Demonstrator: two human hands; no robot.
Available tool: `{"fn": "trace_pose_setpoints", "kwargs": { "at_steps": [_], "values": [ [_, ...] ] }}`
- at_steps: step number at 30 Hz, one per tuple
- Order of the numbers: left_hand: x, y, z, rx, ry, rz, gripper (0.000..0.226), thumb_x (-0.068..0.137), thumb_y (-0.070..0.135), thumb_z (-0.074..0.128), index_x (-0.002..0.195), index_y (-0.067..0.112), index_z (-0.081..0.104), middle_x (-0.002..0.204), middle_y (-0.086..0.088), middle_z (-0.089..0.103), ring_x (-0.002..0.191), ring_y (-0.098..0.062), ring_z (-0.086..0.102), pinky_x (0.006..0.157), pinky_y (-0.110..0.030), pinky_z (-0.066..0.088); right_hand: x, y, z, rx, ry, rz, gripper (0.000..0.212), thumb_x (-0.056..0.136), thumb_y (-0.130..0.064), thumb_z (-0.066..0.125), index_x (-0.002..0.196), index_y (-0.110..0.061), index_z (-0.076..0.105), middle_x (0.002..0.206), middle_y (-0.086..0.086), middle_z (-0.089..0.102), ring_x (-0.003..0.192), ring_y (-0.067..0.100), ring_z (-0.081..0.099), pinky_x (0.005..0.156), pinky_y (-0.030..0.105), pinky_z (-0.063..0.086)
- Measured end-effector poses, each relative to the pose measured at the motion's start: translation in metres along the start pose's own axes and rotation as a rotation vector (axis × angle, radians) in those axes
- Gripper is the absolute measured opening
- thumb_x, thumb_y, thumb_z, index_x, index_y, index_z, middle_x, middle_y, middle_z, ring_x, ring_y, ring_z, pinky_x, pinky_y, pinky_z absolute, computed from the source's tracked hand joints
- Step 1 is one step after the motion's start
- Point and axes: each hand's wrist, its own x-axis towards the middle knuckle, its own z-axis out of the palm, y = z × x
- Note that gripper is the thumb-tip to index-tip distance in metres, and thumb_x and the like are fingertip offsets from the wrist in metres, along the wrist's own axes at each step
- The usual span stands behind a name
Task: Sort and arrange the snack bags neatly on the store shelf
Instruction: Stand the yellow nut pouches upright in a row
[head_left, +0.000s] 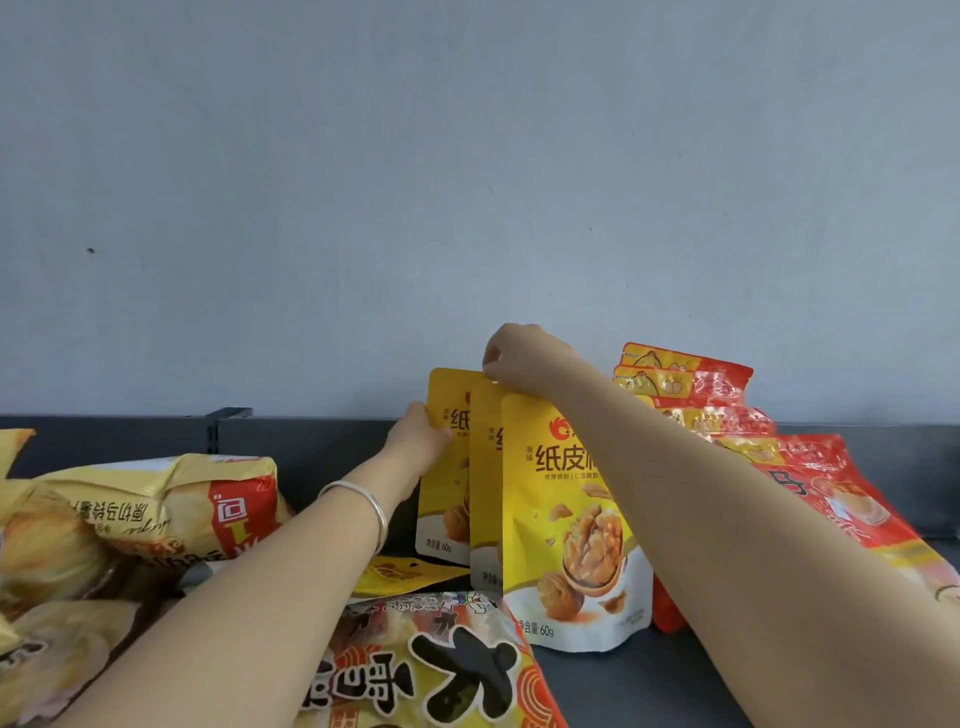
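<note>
Upright yellow walnut pouches: three. Flat small yellow pouch: one. Red foil bags: at least four.

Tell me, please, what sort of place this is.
Probably a shop's snack aisle: a dark metal shelf against a plain wall, upright matching walnut pouches in a row, and stacked red bags.

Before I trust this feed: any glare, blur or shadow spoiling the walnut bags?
Head view: soft, even light, no hard shadows from the left hand or right hand gripping the rear walnut bags; print on the front walnut bag reads sharp; glare whitens the red bags, their edges smeared.
</note>
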Motion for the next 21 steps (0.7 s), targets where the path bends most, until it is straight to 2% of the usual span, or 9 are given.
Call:
{"fn": "trace_pose_setpoints", "kwargs": {
  "at_steps": [5, 7, 9, 13, 17, 21],
  "values": [
    [-0.016, 0.004, -0.019, 0.049, 0.110, 0.004, 0.050, 0.096, 0.019, 0.053, 0.140, 0.012, 0.032, 0.135, -0.013, 0.048, 0.120, -0.028, 0.050, 0.085, -0.034, 0.042, -0.010, -0.015, -0.012, 0.089, 0.020, -0.162, 0.025, 0.094, -0.019, 0.052, 0.112, -0.013, 0.067, 0.114, 0.005, 0.066, 0.102, 0.022, 0.061, 0.090, 0.037, 0.054],
    [-0.027, 0.006, -0.028, 0.106, 0.139, 0.016, 0.050, 0.096, 0.019, 0.053, 0.141, 0.012, 0.034, 0.139, -0.013, 0.045, 0.126, -0.029, 0.045, 0.093, -0.036, 0.041, -0.016, -0.026, -0.011, 0.114, 0.020, -0.218, 0.025, 0.094, -0.019, 0.051, 0.112, -0.013, 0.068, 0.115, 0.004, 0.066, 0.102, 0.020, 0.061, 0.090, 0.036, 0.054],
    [-0.038, 0.007, -0.036, 0.181, 0.157, 0.043, 0.041, 0.095, 0.019, 0.053, 0.135, 0.011, 0.043, 0.136, -0.012, 0.048, 0.124, -0.028, 0.046, 0.095, -0.036, 0.041, -0.023, -0.039, -0.008, 0.125, 0.017, -0.272, 0.026, 0.095, -0.018, 0.050, 0.113, -0.012, 0.067, 0.115, 0.004, 0.066, 0.103, 0.020, 0.061, 0.089, 0.033, 0.054],
    [-0.062, 0.002, -0.054, 0.357, 0.159, 0.094, 0.024, 0.096, 0.019, 0.051, 0.118, 0.012, 0.057, 0.121, -0.008, 0.058, 0.103, -0.018, 0.052, 0.082, -0.027, 0.041, -0.039, -0.063, 0.004, 0.146, -0.053, -0.388, 0.026, 0.097, -0.017, 0.050, 0.115, -0.011, 0.067, 0.116, 0.003, 0.066, 0.102, 0.016, 0.059, 0.089, 0.026, 0.050],
    [-0.081, -0.006, -0.068, 0.463, 0.171, 0.067, 0.022, 0.095, 0.022, 0.053, 0.111, 0.013, 0.063, 0.115, -0.008, 0.063, 0.105, -0.022, 0.056, 0.083, -0.029, 0.043, -0.055, -0.077, 0.025, 0.163, -0.154, -0.469, 0.025, 0.095, -0.018, 0.052, 0.113, -0.011, 0.068, 0.115, 0.004, 0.066, 0.097, 0.015, 0.056, 0.082, 0.025, 0.045],
    [-0.101, -0.011, -0.078, 0.542, 0.124, 0.061, 0.023, 0.095, 0.021, 0.053, 0.110, 0.010, 0.065, 0.109, -0.008, 0.066, 0.099, -0.023, 0.059, 0.078, -0.029, 0.044, -0.073, -0.085, 0.039, 0.157, -0.222, -0.487, 0.026, 0.096, -0.019, 0.052, 0.115, -0.010, 0.068, 0.115, 0.005, 0.066, 0.102, 0.019, 0.058, 0.079, 0.024, 0.040]
  ]
}}
